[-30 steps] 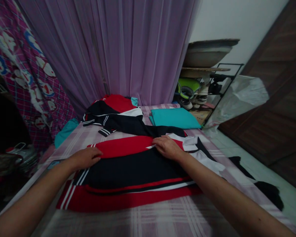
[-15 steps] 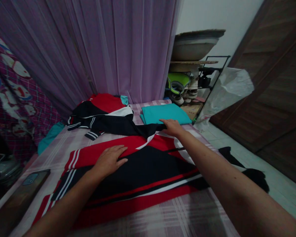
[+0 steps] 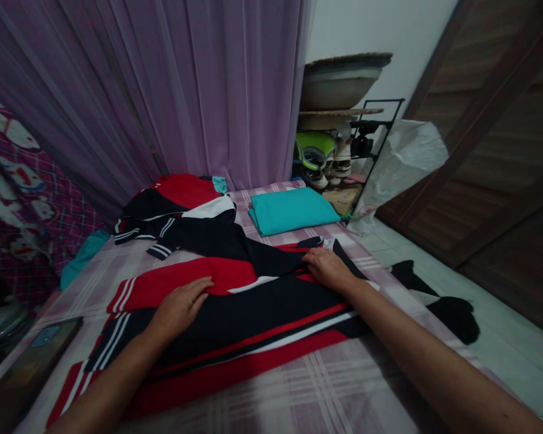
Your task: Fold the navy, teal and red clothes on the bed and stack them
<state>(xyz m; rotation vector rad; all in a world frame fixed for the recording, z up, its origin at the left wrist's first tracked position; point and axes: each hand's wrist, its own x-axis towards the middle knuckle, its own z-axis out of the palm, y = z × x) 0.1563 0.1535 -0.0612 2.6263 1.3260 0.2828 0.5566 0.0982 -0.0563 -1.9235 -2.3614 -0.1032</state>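
A red, navy and white tracksuit jacket (image 3: 235,325) lies spread across the bed, with white stripes at its cuffs and hem. My left hand (image 3: 178,307) rests flat on its red and navy part, fingers stretched out. At the jacket's right end, my right hand (image 3: 328,268) has its fingers bent over a dark fold of the fabric; the fingertips are partly hidden. A dark sleeve (image 3: 208,236) runs from there toward the back left. Behind it is a heap of red, navy and white clothing (image 3: 185,190).
A folded turquoise cloth (image 3: 294,210) lies behind my right hand. At the left edge is a phone (image 3: 31,367) on the checked bedsheet (image 3: 308,392). A shoe rack (image 3: 373,154), a plastic bag (image 3: 411,150) and dark cloth on the floor (image 3: 447,307) are at the right.
My right hand has drawn the dark fabric toward me, and it now lies lower over the jacket. The left hand stays flat on the jacket. The view has turned slightly right.
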